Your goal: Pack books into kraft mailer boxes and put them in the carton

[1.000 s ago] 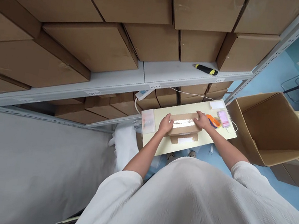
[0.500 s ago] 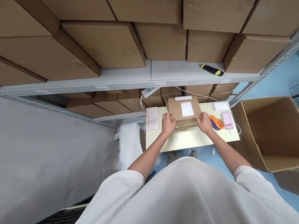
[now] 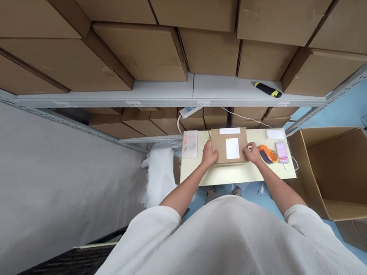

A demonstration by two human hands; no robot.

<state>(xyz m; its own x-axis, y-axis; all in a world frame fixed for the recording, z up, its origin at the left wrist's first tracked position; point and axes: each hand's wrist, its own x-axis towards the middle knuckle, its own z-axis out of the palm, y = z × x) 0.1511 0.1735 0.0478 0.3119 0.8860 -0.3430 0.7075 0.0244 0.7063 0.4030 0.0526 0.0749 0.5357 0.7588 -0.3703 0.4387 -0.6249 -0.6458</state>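
A small brown cardboard box (image 3: 218, 148) with white labels on top lies on the pale yellow table (image 3: 222, 175), its lid side down flat. My left hand (image 3: 210, 154) holds the box's left side, thumb over the top and fingers along the edge. At the right edge, my right hand (image 3: 253, 153) has its fingers pinched together against the box; a fine detail between the fingertips is too small to make out. Just right of this hand lies an orange and dark blue tool (image 3: 267, 153), perhaps a tape dispenser, beside a blurred pink item (image 3: 281, 152).
A large open carton (image 3: 348, 166) stands on the right. Shelves of brown boxes (image 3: 206, 51) rise ahead, with a black and yellow utility knife (image 3: 267, 89) on the shelf edge. A power strip (image 3: 189, 111) and white wrap (image 3: 160, 175) are at left.
The box's tilted front has come down and its top lies flatter. My left hand has shifted onto the left side, and my right hand from the front corner to the right edge.
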